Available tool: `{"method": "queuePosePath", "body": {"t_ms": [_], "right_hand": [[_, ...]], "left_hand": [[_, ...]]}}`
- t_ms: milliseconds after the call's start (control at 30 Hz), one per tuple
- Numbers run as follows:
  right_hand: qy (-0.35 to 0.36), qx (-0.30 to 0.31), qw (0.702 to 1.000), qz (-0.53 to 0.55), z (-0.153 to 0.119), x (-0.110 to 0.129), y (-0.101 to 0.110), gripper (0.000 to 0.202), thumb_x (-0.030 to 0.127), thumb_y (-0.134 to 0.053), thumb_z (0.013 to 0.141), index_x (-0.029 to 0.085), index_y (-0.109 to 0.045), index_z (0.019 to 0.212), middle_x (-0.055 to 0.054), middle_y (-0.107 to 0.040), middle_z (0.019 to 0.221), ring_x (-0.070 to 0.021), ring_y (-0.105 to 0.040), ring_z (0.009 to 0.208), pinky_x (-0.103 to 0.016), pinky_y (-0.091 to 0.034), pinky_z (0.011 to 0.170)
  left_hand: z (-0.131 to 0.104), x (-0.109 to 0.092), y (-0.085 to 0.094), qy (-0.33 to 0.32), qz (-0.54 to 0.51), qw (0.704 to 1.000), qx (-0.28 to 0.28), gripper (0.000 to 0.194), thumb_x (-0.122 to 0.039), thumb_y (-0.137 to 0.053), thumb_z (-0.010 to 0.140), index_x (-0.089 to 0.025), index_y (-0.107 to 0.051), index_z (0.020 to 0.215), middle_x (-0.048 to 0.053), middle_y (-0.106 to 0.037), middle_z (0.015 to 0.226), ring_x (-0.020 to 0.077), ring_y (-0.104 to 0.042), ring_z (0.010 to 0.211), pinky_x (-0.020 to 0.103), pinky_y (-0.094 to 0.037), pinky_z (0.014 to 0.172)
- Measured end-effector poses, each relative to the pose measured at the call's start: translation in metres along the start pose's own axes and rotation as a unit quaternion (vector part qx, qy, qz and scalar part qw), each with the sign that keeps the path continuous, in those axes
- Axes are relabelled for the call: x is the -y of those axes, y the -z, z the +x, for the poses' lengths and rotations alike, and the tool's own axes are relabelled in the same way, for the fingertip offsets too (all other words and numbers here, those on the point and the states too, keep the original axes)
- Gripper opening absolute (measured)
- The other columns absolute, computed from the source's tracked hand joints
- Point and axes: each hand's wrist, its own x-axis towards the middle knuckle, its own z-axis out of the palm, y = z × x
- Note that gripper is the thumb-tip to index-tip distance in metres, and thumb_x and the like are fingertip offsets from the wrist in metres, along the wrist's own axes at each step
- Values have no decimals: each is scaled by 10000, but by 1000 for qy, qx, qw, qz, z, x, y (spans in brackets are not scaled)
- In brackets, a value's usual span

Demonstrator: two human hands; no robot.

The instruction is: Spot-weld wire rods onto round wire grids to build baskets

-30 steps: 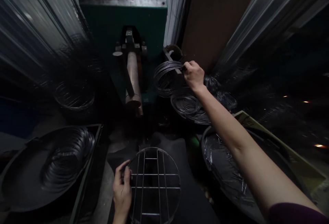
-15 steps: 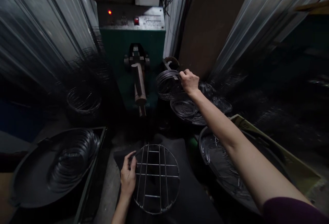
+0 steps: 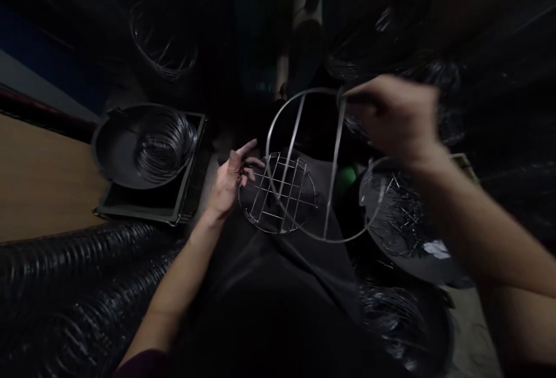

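Coils [image 3: 78,285] of dark, shiny wire fill the bottom left, with a tan board [image 3: 43,175] just above. Next over, a black pan [image 3: 115,149] sits on a crate [image 3: 143,210] and holds a stack of rings [image 3: 165,143]. Then the left hand [image 3: 228,184], fingers spread, right by the grid's edge; can't tell if it's touching. The grid [image 3: 278,193] lies on dark cloth [image 3: 278,250]. Faint pale characters [image 3: 263,86] show farther back, too dim to read. A two-bar hoop [image 3: 335,164] hangs partly over the grid, rim pinched in the blurry right hand [image 3: 399,114]. Below that, another pan [image 3: 434,268] holds short rods [image 3: 406,213].
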Motion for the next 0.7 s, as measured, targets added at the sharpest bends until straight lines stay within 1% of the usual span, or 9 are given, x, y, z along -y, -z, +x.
{"method": "queuePosePath", "body": {"t_ms": [67, 133, 200, 233, 300, 400, 533, 633, 700], "right_hand": [[-1, 75, 996, 57, -13, 13, -41, 189, 286, -531, 964, 186, -689, 990, -74, -685, 892, -191, -630, 800, -324, -497, 715], [-26, 132, 989, 67, -27, 21, -76, 186, 237, -521, 947, 175, -675, 1030, -84, -646, 889, -192, -600, 769, -307, -476, 675], [-56, 159, 984, 54, -40, 24, -97, 237, 222, -497, 943, 171, -664, 1103, -96, -613, 930, -200, -587, 781, -300, -462, 661], [-73, 168, 982, 43, -46, 26, -103, 269, 224, -480, 947, 175, -657, 1144, -103, -601, 960, -201, -583, 787, -296, -455, 653], [-100, 183, 978, 20, -54, 28, -108, 319, 234, -443, 957, 189, -647, 1199, -109, -583, 1002, -199, -571, 778, -289, -439, 623], [-120, 183, 976, 14, -61, 31, -110, 359, 228, -406, 952, 209, -650, 1214, -105, -573, 1014, -199, -561, 775, -293, -444, 616], [-122, 137, 983, 34, -71, 35, -115, 381, 207, -411, 920, 212, -659, 1209, -118, -558, 1017, -237, -557, 874, -361, -499, 714], [-143, 106, 984, 20, -81, 37, -119, 385, 235, -411, 928, 216, -656, 1224, -139, -554, 1067, -289, -520, 1000, -454, -500, 812], [-162, 104, 981, 15, -90, 37, -121, 400, 278, -403, 946, 219, -632, 1269, -147, -556, 1124, -315, -494, 1067, -511, -482, 867]], "left_hand": [[-7, 1, 0, 31, -6, 999, -18, 692, -673, -388, 933, -142, -594, 1325, 61, -684, 780, 80, -527, 535, 193, -394, 478], [-14, 9, 4, 37, 53, 997, -52, 594, -580, -536, 912, -134, -620, 1294, 46, -690, 745, 102, -575, 570, 199, -446, 514], [-17, 22, 9, 17, 169, 982, -84, 478, -446, -624, 893, -153, -643, 1271, 67, -740, 895, 161, -679, 771, 240, -543, 677], [-18, 28, 11, 3, 233, 968, -95, 437, -390, -619, 902, -164, -645, 1275, 79, -747, 1012, 194, -699, 895, 277, -563, 785], [-19, 39, 12, -19, 345, 932, -107, 397, -308, -562, 937, -179, -628, 1307, 91, -713, 1185, 241, -687, 1060, 351, -547, 938], [-21, 47, 10, -32, 428, 897, -100, 377, -257, -537, 956, -171, -626, 1312, 103, -691, 1233, 268, -686, 1094, 396, -543, 973], [-22, 53, 10, -63, 453, 885, -92, 369, -261, -618, 923, -178, -648, 1282, 92, -723, 1165, 249, -696, 1069, 371, -538, 993], [-19, 57, 14, -82, 456, 883, -75, 372, -298, -604, 938, -190, -639, 1292, 84, -735, 1113, 229, -692, 1063, 350, -530, 996], [-17, 58, 16, -95, 459, 881, -67, 372, -342, -573, 956, -190, -641, 1288, 84, -738, 1072, 222, -693, 1038, 346, -530, 982]]}}
